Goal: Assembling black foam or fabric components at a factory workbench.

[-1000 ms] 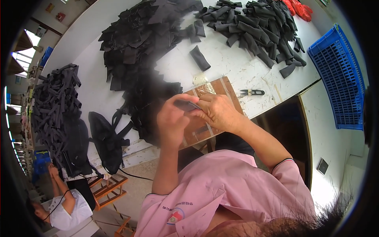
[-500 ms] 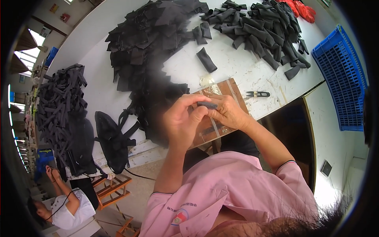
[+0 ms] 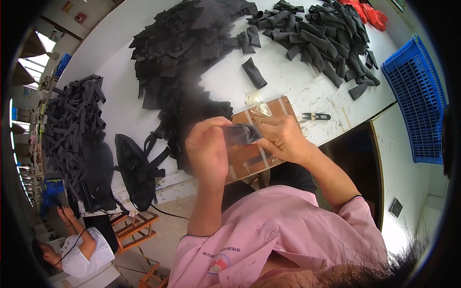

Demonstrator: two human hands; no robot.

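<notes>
A dark fabric piece [image 3: 238, 135], somewhat blurred, stretches between my two hands above a brown wooden board [image 3: 284, 108] with strips of clear tape. My left hand [image 3: 207, 148] grips its left end, the fingers curled around the edge. My right hand [image 3: 284, 139] pinches the right end, where the cloth folds open like a tube. Beyond the board a single dark fabric tube [image 3: 254, 73] lies on the white table [image 3: 218, 77]. Thread snips [image 3: 316, 116] rest just right of the board.
Flat black fabric pieces [image 3: 168, 62] heap up left of centre. Fabric tubes [image 3: 317, 38] pile at the far right, near red plastic bags [image 3: 370, 15]. Narrow dark strips [image 3: 74, 125] and a black bag [image 3: 134, 168] lie left. A blue crate [image 3: 417, 98] stands right; another person [image 3: 89, 252] sits lower left.
My hands have moved apart, the left one leftward. The fabric, a small rolled bit between my fingers before, is now spread out wider between them.
</notes>
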